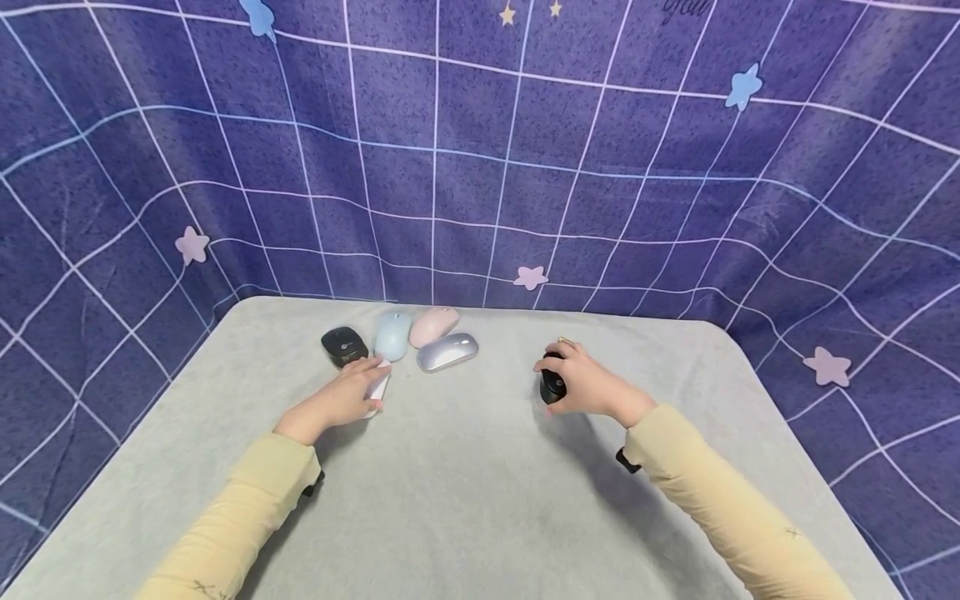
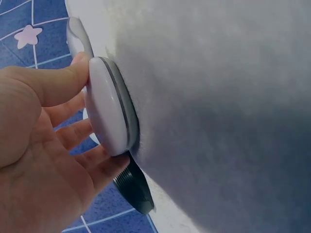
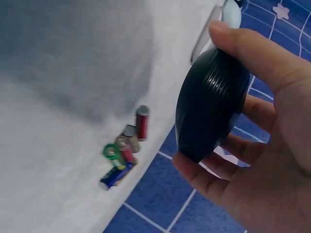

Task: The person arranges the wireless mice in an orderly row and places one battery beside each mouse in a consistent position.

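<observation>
My left hand [image 1: 347, 393] grips a white computer mouse [image 2: 107, 107] by its edges, thumb at one end and fingers at the other. That mouse is right at the tabletop, beside a black mouse [image 1: 344, 346] and a light blue mouse [image 1: 392, 337]. On the right, my right hand [image 1: 588, 383] holds another black mouse [image 3: 210, 104] with ribbed sides between thumb and fingers. In the right wrist view it hangs above the cloth. Several batteries [image 3: 124, 149] lie in a small cluster beyond it, mostly hidden behind the hand in the head view.
A pink mouse [image 1: 433, 326] and a silver mouse [image 1: 448, 352] lie side by side right of the light blue one. The table [image 1: 465, 500] has a pale grey cloth. A blue curtain [image 1: 480, 192] with grid lines and stars surrounds its far edge and sides.
</observation>
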Available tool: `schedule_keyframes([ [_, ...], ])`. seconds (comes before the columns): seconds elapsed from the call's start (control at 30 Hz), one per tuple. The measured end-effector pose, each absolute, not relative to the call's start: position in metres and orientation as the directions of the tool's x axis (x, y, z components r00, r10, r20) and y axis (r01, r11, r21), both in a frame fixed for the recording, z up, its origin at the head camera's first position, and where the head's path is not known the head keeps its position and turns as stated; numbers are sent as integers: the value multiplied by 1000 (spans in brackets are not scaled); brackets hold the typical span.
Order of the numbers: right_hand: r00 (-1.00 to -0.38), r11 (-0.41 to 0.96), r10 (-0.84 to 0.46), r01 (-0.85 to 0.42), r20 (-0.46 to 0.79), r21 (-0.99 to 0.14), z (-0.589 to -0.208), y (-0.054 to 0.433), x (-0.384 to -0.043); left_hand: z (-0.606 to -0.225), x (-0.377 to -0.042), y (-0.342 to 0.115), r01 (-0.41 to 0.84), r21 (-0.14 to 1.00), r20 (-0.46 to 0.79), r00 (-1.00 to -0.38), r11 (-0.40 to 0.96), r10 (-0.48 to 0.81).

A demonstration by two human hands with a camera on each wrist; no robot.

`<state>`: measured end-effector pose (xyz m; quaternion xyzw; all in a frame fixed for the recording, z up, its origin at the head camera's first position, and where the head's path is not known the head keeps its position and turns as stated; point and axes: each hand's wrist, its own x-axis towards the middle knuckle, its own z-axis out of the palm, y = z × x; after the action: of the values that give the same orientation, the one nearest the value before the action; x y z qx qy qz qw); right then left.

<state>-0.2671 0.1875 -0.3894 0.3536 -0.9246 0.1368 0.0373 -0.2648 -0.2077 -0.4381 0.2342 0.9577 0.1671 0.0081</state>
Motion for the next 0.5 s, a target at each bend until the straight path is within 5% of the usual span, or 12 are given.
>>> schedule_keyframes([
  [0.5, -736, 690, -666, -670, 123, -275, -421, 209, -254, -433, -272, -205, 422, 310, 10, -898, 852, 441],
])
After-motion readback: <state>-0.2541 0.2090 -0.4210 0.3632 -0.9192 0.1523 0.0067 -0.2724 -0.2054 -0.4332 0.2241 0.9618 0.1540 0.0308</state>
